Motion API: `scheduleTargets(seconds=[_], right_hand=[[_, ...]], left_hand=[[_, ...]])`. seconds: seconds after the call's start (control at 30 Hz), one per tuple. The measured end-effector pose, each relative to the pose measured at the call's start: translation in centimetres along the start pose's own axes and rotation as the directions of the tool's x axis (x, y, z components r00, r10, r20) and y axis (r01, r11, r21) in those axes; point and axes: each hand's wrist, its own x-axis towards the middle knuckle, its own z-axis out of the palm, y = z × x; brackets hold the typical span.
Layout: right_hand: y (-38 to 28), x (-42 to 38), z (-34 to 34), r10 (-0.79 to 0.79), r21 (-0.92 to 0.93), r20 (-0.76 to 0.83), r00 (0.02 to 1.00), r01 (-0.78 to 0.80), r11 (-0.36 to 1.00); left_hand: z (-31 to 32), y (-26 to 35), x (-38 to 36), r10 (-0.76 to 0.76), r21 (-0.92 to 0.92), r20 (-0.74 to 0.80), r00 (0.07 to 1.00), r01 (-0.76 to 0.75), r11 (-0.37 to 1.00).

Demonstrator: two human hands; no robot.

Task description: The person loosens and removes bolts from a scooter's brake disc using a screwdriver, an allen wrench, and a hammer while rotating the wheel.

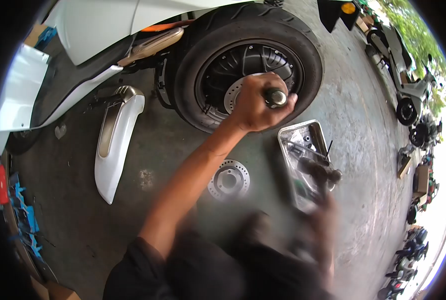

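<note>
My left hand [260,102] is wrapped around a hand impact driver [276,97], its round metal butt facing up at me. The driver's far end is hidden behind my fist, over the brake disc [231,98] at the wheel's hub. Around the hub is the rear wheel's black tire [183,82]. Lower right, my right hand [325,212] is smeared by motion, closed around a hammer [320,171]. The hammer head is above a metal tray [286,162], apart from the driver. A second, loose brake disc [229,180] lies flat on the floor below my left forearm.
A white and bronze cover panel [119,145] lies on the floor at left. White scooter bodywork [100,30] overhangs the wheel. Small parts and a rod sit in the tray. Parked scooters [405,75] and boxes [421,179] line the right side; blue items [25,212] lie far left.
</note>
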Motion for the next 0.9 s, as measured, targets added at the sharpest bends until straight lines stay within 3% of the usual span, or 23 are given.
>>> scheduleTargets(seconds=[0.03,0.1,0.2,0.3,0.43,0.7,0.9], right_hand=[[0.4,-0.4,0.3,0.062,0.043,0.041,0.997,-0.064,0.997],[1.7,-1.2,1.5,0.138,0.032,0.099,0.986,-0.142,0.989],[3.8,-2.0,3.4,0.158,0.108,0.156,0.975,-0.175,0.979],[3.8,-2.4,4.0,0.198,0.151,0.231,0.953,-0.236,0.960],[4.3,-2.3,4.1,0.245,0.123,0.307,0.920,-0.293,0.948],[5.0,-1.9,3.7,0.273,0.132,0.304,0.913,-0.324,0.937],[4.9,-1.8,3.9,0.295,0.126,0.335,0.895,-0.353,0.927]], left_hand=[[-1.0,0.5,0.7,-0.120,-0.102,0.045,0.992,0.124,0.987],[-2.7,0.2,1.6,-0.209,-0.021,0.063,0.976,0.211,0.977],[-2.3,-0.5,1.7,-0.095,0.056,-0.111,0.989,0.102,0.993],[-1.4,-0.8,0.1,-0.002,0.040,-0.092,0.996,0.005,0.999],[-1.1,-1.4,0.1,0.012,-0.126,-0.200,0.980,-0.038,0.991],[-0.3,-1.6,-0.5,0.035,-0.251,-0.207,0.978,-0.088,0.964],[-0.5,-1.5,-0.4,0.032,-0.213,-0.153,0.988,-0.065,0.975]])
